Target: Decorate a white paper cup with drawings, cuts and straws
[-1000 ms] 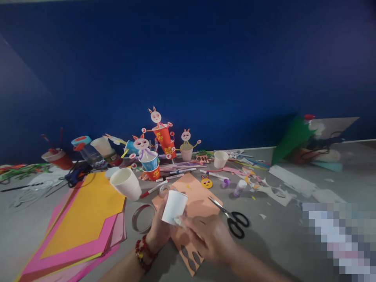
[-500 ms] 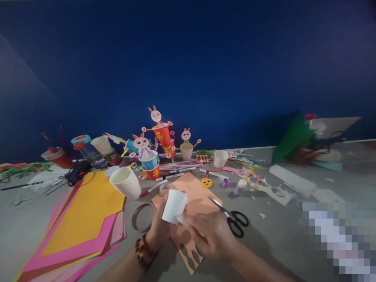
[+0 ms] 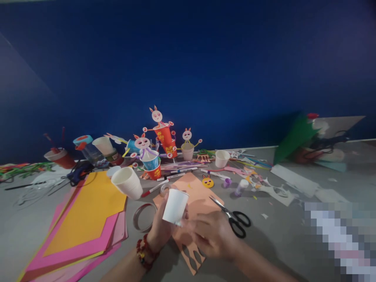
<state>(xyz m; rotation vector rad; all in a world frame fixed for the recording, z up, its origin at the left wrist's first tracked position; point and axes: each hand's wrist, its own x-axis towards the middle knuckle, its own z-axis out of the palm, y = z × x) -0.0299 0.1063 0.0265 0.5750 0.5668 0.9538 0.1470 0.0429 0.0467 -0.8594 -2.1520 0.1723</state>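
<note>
My left hand [image 3: 161, 227], with a red bead bracelet at its wrist, is wrapped round a white paper cup [image 3: 175, 206], which it holds tilted above the orange paper. The fingers of my right hand [image 3: 213, 237] are pinched together at the cup's lower right edge. A small pale bit shows at those fingertips, too blurred to name. Beneath both hands lies a sheet of orange paper [image 3: 202, 203] with shapes cut out of its near end. Black-handled scissors [image 3: 235, 219] rest just right of my right hand. A roll of tape [image 3: 143, 217] lies left of the cup.
Coloured paper sheets [image 3: 76, 219] are stacked at left, beside a stack of white cups [image 3: 127, 183]. Rabbit-faced cup figures [image 3: 149, 160] stand at the back. A yellow rabbit face [image 3: 207, 181], a glue stick [image 3: 241, 188] and paper scraps [image 3: 276, 190] lie beyond the scissors.
The fingertips of my right hand have shifted slightly down along the cup's lower edge. My left hand keeps its hold on the cup. The whole view has shifted a little.
</note>
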